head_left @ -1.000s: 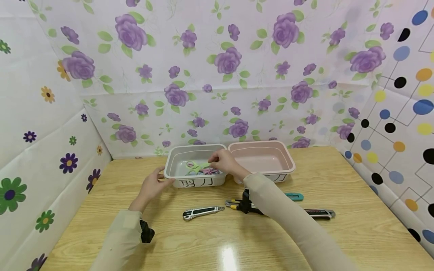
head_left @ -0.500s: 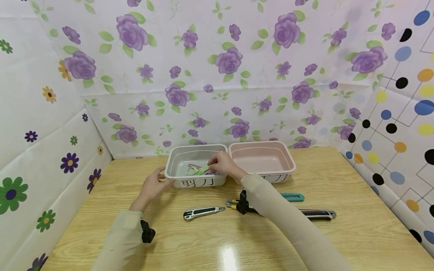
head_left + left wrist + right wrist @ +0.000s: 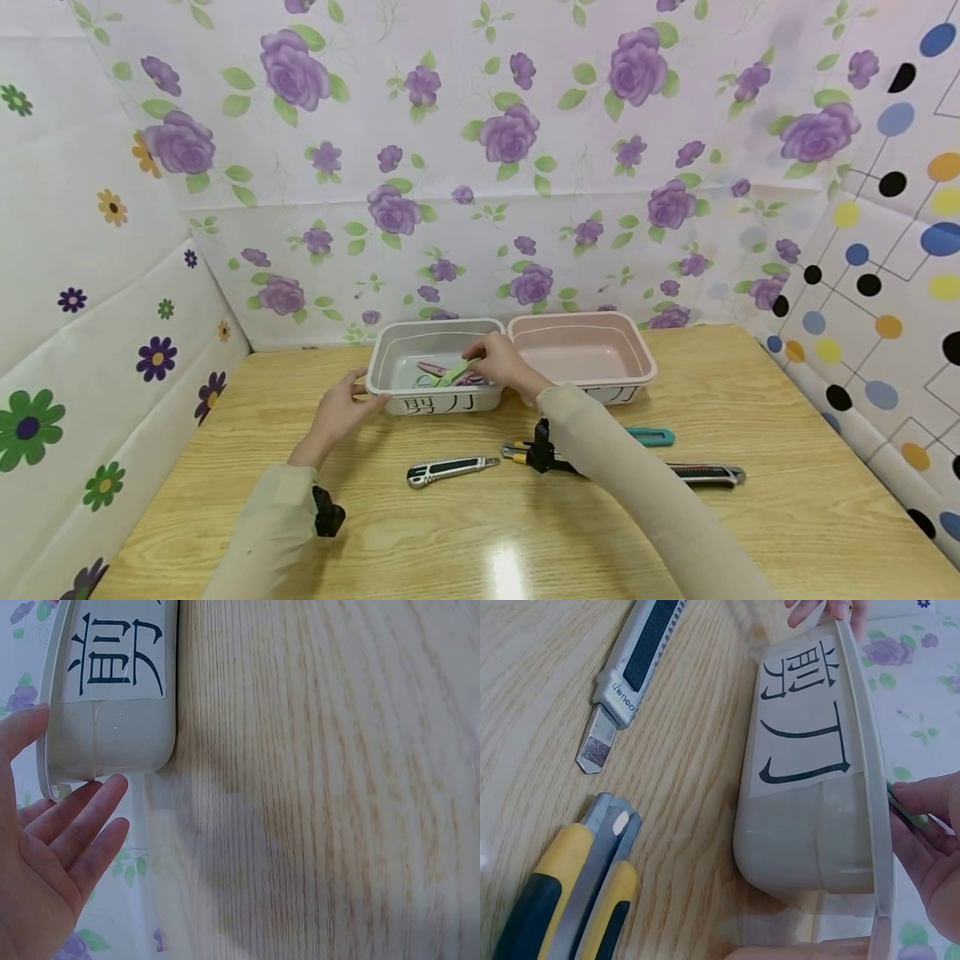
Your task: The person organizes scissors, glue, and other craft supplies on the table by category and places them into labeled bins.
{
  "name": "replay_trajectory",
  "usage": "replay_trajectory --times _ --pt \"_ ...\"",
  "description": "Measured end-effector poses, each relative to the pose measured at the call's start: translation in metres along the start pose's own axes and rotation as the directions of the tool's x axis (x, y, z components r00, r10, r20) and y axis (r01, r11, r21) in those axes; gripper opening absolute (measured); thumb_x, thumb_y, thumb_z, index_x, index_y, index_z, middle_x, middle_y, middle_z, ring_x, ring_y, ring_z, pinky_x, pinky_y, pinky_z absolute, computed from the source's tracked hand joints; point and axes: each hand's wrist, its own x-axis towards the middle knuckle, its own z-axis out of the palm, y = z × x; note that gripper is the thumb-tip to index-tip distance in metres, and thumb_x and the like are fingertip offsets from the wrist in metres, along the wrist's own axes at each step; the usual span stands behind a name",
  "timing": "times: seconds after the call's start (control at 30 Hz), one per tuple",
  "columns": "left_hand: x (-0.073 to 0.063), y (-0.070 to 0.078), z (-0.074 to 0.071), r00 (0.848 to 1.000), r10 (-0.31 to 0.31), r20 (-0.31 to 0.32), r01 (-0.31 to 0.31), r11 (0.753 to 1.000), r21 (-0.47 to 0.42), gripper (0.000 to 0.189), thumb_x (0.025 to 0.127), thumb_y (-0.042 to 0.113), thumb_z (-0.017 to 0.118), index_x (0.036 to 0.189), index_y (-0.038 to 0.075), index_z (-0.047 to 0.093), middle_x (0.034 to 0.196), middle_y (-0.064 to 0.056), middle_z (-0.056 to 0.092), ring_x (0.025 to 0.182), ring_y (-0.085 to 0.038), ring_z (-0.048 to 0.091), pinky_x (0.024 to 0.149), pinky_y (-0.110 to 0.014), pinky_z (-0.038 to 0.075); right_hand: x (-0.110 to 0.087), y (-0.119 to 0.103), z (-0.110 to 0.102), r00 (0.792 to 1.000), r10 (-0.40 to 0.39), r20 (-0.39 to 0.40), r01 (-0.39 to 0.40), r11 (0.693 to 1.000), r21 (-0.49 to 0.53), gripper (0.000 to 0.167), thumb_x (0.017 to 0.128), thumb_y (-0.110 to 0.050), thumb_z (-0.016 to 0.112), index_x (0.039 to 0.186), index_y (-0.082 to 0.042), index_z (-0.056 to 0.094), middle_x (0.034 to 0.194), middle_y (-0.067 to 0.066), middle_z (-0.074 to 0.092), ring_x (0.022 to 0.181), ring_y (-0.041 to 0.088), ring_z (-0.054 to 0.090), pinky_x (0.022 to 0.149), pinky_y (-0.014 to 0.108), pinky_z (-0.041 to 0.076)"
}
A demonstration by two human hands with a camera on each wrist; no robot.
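My left hand (image 3: 341, 410) holds the front left corner of a grey plastic bin (image 3: 400, 390), thumb at the rim and fingers against the end wall. A paper label with black characters is on the bin's front. My right hand (image 3: 498, 360) reaches over the bin's right side and pinches green scissors (image 3: 452, 373) between thumb and fingers. Their green handle loops point left. Pink scissors (image 3: 429, 367) and other small pieces lie beneath, partly covered by the green pair and the hand. In the right wrist view only a bit of the green scissors (image 3: 916, 819) shows behind the rim.
A pink bin (image 3: 645, 367) stands right beside the grey one. On the wooden table in front lie a silver and black utility knife (image 3: 452, 470), a yellow and black one (image 3: 516, 452), a teal one (image 3: 652, 437) and a black one (image 3: 705, 475), some partly behind the right forearm.
The right hand has shifted the green scissors within the grey bin; their loops sit lower and the pink scissors show more. The left hand stays at the bin's corner.
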Motion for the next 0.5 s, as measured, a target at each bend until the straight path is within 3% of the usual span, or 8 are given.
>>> replay_trajectory --times 0.33,0.5 --pt "0.0002 -0.0026 0.0005 1.0 0.01 0.0 -0.01 1.0 -0.005 0.071 0.085 0.038 0.063 0.137 0.001 0.034 0.119 -0.027 0.054 0.106 -0.039 0.055 0.08 -0.048 0.049 0.002 0.0003 0.0086 0.997 -0.07 -0.044 0.071 0.997 0.006 0.017 0.079 0.004 0.062 0.095 0.005 0.068 0.088 0.013 0.068 0.078 0.02 0.063 0.068 0.024 0.05" --pt "0.001 -0.0033 0.0009 1.0 0.012 0.001 -0.012 1.0 -0.012 0.07 0.084 0.037 0.063 0.137 0.001 0.034 0.119 -0.027 0.055 0.105 -0.039 0.055 0.08 -0.048 0.049 0.0014 -0.0022 0.0077 0.996 -0.089 -0.02 0.09 0.995 0.037 0.026 0.085 -0.002 0.06 0.11 0.005 0.062 0.105 0.015 0.065 0.097 0.024 0.06 0.086 0.033 0.048"
